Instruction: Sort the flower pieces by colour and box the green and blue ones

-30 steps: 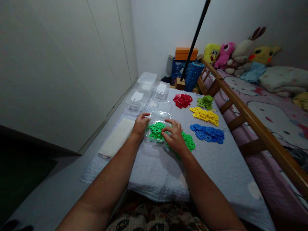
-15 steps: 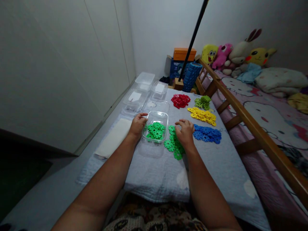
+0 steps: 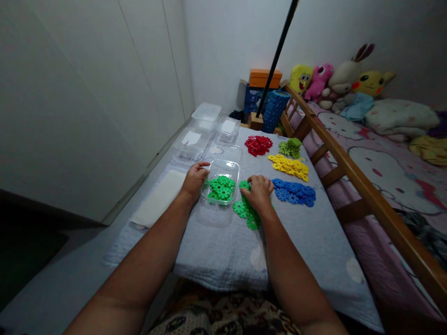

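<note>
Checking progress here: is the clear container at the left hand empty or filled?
Partly filled: green pieces cover the bottom of the clear container, below its rim; the left hand holds its side.

Dim indoor light, soft shadows, wide-angle warp at edges, slightly soft.

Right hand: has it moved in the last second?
Yes. The right hand has gone rightward, from over the clear tub to the loose green pieces beside it.

My clear tub (image 3: 226, 162) holds bright green pieces (image 3: 220, 186), the same green as the loose pile (image 3: 244, 213). Beyond are a blue pile (image 3: 295, 191), yellow pile (image 3: 288, 166), red pile (image 3: 257, 144) and lime pile (image 3: 289, 147). The quilt (image 3: 216, 251) is pale grey-blue.
</note>
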Tool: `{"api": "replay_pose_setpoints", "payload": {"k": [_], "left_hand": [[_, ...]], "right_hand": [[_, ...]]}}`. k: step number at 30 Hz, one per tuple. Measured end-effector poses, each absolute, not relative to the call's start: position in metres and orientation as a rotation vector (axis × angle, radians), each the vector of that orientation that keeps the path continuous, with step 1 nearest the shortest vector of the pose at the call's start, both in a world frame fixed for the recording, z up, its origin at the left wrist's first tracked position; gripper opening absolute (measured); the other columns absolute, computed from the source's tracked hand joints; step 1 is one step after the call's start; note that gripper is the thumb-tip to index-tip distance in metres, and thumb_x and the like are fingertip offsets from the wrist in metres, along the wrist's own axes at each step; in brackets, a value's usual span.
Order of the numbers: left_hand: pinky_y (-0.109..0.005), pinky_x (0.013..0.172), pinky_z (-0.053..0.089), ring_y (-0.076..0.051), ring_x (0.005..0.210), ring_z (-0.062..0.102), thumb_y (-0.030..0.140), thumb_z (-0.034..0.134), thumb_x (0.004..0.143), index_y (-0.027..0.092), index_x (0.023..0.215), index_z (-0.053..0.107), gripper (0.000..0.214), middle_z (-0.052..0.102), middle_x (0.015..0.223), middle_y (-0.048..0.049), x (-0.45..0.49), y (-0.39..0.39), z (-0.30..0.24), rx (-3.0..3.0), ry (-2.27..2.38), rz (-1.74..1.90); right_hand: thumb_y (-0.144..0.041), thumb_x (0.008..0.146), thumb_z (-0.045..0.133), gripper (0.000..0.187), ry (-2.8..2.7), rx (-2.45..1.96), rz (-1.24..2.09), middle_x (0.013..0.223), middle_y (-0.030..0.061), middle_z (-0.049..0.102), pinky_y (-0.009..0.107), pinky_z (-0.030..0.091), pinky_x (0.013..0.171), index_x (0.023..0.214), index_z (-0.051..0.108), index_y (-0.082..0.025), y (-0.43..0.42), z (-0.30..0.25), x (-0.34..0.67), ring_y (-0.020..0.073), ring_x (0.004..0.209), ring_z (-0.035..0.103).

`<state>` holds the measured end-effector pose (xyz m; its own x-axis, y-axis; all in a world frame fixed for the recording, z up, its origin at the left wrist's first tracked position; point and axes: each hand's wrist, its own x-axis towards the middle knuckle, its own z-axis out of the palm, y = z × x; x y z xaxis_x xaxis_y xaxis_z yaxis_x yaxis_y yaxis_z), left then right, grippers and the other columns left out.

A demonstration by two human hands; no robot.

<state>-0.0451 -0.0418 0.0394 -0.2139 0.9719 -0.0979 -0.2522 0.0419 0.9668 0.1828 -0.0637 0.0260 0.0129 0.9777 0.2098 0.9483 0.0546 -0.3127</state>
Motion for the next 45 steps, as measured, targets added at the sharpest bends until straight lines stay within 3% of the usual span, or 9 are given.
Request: {"api": "replay_pose_setpoints", "payload": {"k": [8, 12, 16, 22, 27, 37, 45], "left_hand": [[-0.023, 0.046, 0.019, -0.009, 0.046, 0.030, 0.027, 0.069, 0.057, 0.018, 0.096, 0.066, 0.041, 0.041, 0.050, 0.0107, -0.045, -0.042, 0.040, 0.852, 1.204, 1.421], [-0.023, 0.046, 0.019, -0.009, 0.046, 0.029, 0.026, 0.069, 0.057, 0.017, 0.097, 0.066, 0.041, 0.041, 0.051, 0.0108, -0.045, -0.042, 0.041, 0.854, 1.208, 1.420], [-0.023, 0.047, 0.019, -0.009, 0.046, 0.030, 0.025, 0.069, 0.058, 0.018, 0.097, 0.066, 0.040, 0.041, 0.050, 0.0106, -0.045, -0.043, 0.042, 0.843, 1.208, 1.409], [-0.023, 0.047, 0.019, -0.009, 0.046, 0.029, 0.025, 0.068, 0.058, 0.018, 0.096, 0.066, 0.040, 0.040, 0.050, 0.0106, -0.045, -0.042, 0.039, 0.852, 1.184, 1.427], [-0.023, 0.047, 0.019, -0.008, 0.047, 0.030, 0.026, 0.068, 0.058, 0.017, 0.098, 0.066, 0.041, 0.041, 0.051, 0.0107, -0.046, -0.041, 0.036, 0.868, 1.204, 1.430], [-0.023, 0.047, 0.021, -0.009, 0.047, 0.030, 0.027, 0.070, 0.059, 0.016, 0.100, 0.066, 0.043, 0.041, 0.051, 0.0110, -0.045, -0.040, 0.035, 0.866, 1.195, 1.416], [-0.022, 0.048, 0.023, -0.009, 0.048, 0.034, 0.026, 0.070, 0.059, 0.017, 0.100, 0.066, 0.042, 0.043, 0.053, 0.0099, -0.046, -0.041, 0.035, 0.846, 1.187, 1.414]], "right_hand": [[-0.024, 0.085, 0.063, 0.003, -1.814, -1.829, 0.350, 0.092, 0.0040, 0.075, 0.048, 0.033, 0.104, 0.087, 0.065, -0.024, -0.060, 0.032, 0.184, 0.0264, 0.098, 0.061], [-0.029, 0.085, 0.062, 0.007, -1.611, -1.646, 0.481, 0.085, 0.0034, 0.073, 0.041, 0.043, 0.096, 0.081, 0.063, -0.023, -0.058, 0.038, 0.188, 0.0237, 0.090, 0.065], [-0.036, 0.085, 0.062, 0.013, -1.446, -1.390, 0.531, 0.085, 0.0036, 0.072, 0.036, 0.050, 0.087, 0.083, 0.063, -0.023, -0.060, 0.046, 0.187, 0.0222, 0.087, 0.065], [-0.037, 0.089, 0.064, 0.015, -1.467, -1.226, 0.533, 0.089, 0.0041, 0.072, 0.036, 0.051, 0.090, 0.088, 0.066, -0.023, -0.073, 0.054, 0.169, 0.0220, 0.091, 0.066], [-0.025, 0.089, 0.066, 0.006, -1.670, -1.263, 0.429, 0.091, 0.0029, 0.075, 0.042, 0.046, 0.101, 0.089, 0.072, -0.025, -0.079, 0.051, 0.156, 0.0236, 0.098, 0.065], [-0.017, 0.086, 0.071, 0.013, -1.782, -1.267, 0.353, 0.091, 0.0008, 0.076, 0.048, 0.037, 0.109, 0.089, 0.075, -0.028, -0.080, 0.043, 0.151, 0.0251, 0.101, 0.061], [-0.022, 0.090, 0.061, 0.013, -1.712, -1.237, 0.355, 0.096, 0.0048, 0.077, 0.042, 0.046, 0.097, 0.089, 0.073, -0.025, -0.077, 0.052, 0.167, 0.0257, 0.101, 0.064]]}}
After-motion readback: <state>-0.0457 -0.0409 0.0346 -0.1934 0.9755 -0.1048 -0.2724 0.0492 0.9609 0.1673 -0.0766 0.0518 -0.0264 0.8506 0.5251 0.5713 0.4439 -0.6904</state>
